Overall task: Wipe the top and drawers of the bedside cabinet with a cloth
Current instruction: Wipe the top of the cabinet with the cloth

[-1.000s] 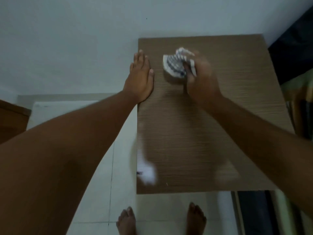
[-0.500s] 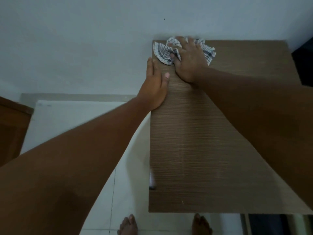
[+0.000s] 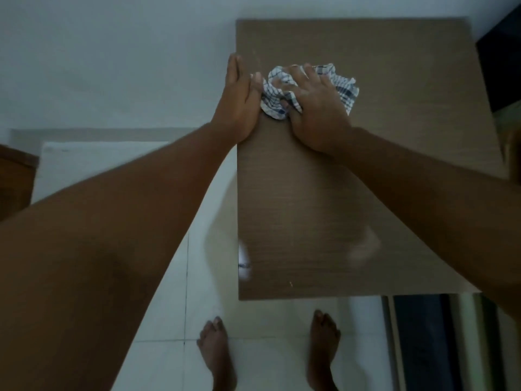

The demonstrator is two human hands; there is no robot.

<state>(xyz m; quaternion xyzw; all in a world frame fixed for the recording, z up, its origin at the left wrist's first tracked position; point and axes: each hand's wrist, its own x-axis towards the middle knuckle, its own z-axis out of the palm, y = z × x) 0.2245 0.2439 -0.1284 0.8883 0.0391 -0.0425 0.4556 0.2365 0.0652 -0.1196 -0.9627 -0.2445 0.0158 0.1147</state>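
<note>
The bedside cabinet's brown wood-grain top [image 3: 324, 221] fills the middle of the view; its drawers are hidden below it. A crumpled white cloth with a blue check [image 3: 345, 86] lies on the top near the back left. My right hand [image 3: 315, 108] lies over the cloth and presses it down, with fingers bent over the folds and the thumb tucked into them. My left hand [image 3: 236, 100] rests flat on the top's left edge with straight fingers, right beside the cloth.
A white wall [image 3: 112, 66] rises behind and to the left of the cabinet. My bare feet [image 3: 217, 351] stand on the white tiled floor at its front edge. Dark bedding [image 3: 423, 340] lies at the right, and a brown wooden piece [image 3: 14, 179] at the far left.
My right hand has drawn the cloth from the back left corner a little toward me along the left side. My left hand has stayed on the left edge.
</note>
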